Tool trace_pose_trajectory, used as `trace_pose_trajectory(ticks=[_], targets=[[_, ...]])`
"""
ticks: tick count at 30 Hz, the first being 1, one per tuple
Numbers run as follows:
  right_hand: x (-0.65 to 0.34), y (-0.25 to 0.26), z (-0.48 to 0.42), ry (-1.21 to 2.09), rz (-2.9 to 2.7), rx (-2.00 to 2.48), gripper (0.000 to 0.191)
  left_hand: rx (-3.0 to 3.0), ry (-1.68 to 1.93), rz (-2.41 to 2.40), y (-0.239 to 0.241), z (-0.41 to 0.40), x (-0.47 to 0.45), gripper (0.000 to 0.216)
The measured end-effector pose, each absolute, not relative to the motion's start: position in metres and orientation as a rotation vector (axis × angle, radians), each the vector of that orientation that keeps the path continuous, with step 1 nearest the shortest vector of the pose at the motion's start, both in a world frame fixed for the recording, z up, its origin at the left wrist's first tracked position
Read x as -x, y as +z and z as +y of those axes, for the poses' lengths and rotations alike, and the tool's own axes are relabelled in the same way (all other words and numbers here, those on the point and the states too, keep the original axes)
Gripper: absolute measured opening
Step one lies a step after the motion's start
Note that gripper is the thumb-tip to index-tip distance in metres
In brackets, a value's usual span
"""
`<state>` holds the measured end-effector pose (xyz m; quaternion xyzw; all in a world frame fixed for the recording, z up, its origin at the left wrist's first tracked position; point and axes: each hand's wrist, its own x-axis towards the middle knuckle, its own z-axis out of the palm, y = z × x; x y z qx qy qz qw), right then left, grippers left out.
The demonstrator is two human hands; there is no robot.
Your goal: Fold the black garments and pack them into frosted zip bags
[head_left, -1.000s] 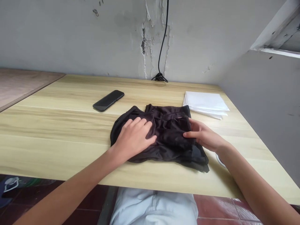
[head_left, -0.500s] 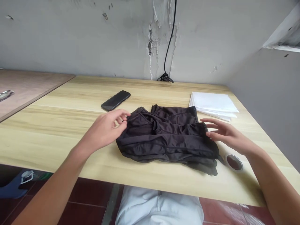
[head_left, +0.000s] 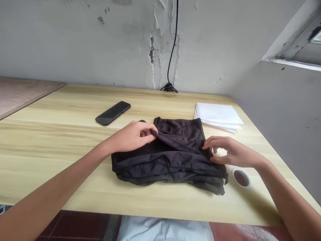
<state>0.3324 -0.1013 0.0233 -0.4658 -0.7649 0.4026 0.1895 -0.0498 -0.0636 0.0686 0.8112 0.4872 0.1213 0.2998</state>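
Loosely curled, the right hand (head_left: pixel 233 151) touches black fabric (head_left: pixel 168 164), grip unclear; the left hand (head_left: pixel 132 135) pinches it.

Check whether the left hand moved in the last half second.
Yes, rightward: the left hand reached about level with the right end of the phone; now it extends well past that end.

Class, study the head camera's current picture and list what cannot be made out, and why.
In the head view:
Left hand: some fingertips hidden by the hand itself.
Black garment: inner layers hidden by its top folds.
White sheets: lower ones mostly covered by the top one.
Window: cut off by the right edge.
Pale trousers: cut off by the bottom edge.
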Motion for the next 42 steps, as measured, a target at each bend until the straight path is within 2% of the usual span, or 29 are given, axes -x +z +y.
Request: trace_pose_trajectory(ticks=[4,8,12,15,17,21,24,27,31,33,36,38,42], targets=[[-0.319,0.035,-0.071,1.136,-1.812,1.374,0.026,-1.912,0.458,1.311,0.06,-0.039,0.048,0.02],[-0.307,0.023,-0.035,0.904,-1.523,1.512,0.029,-1.855,0.488,1.475,0.05,-0.006,0.033,0.022],[-0.301,0.001,-0.035,0.301,-1.693,1.647,0.034,-2.249,0.451,1.642,0.049,-0.007,0.015,0.052],[-0.291,-0.005,-0.051,0.186,-1.967,1.439,0.034,-2.588,0.462,1.479,0.044,-0.028,0.004,0.046],[-0.282,-0.006,-0.057,0.181,-2.186,1.309,0.041,-2.699,0.369,1.355,0.035,-0.04,0.001,0.047],[-0.271,-0.012,-0.053,0.282,-2.491,1.344,0.066,-2.59,0.068,1.25,0.016,-0.043,0.003,0.067],[-0.275,-0.012,-0.058,0.375,-2.546,1.367,0.074,-2.579,0.069,1.269,0.022,-0.051,0.013,0.068],[-0.289,0.002,-0.079,0.422,-2.527,1.318,0.067,-2.646,0.185,1.259,0.045,-0.076,0.032,0.056],[-0.316,0.033,-0.114,0.672,-2.511,1.453,0.054,-2.488,0.022,1.33,0.062,-0.115,0.072,0.041],[-0.325,0.044,-0.131,0.808,-2.459,1.555,0.044,-2.507,0.006,1.343,0.056,-0.13,0.092,0.041],[-0.331,0.049,-0.156,0.924,-2.433,1.487,0.033,-2.636,0.084,1.332,0.04,-0.148,0.107,0.054],[-0.332,0.047,-0.169,0.925,-2.508,1.378,0.031,-2.685,0.125,1.315,0.033,-0.154,0.108,0.058],[-0.325,0.055,-0.171,0.943,-2.613,1.34,0.038,-2.626,0.281,1.403,0.036,-0.139,0.104,0.046]])
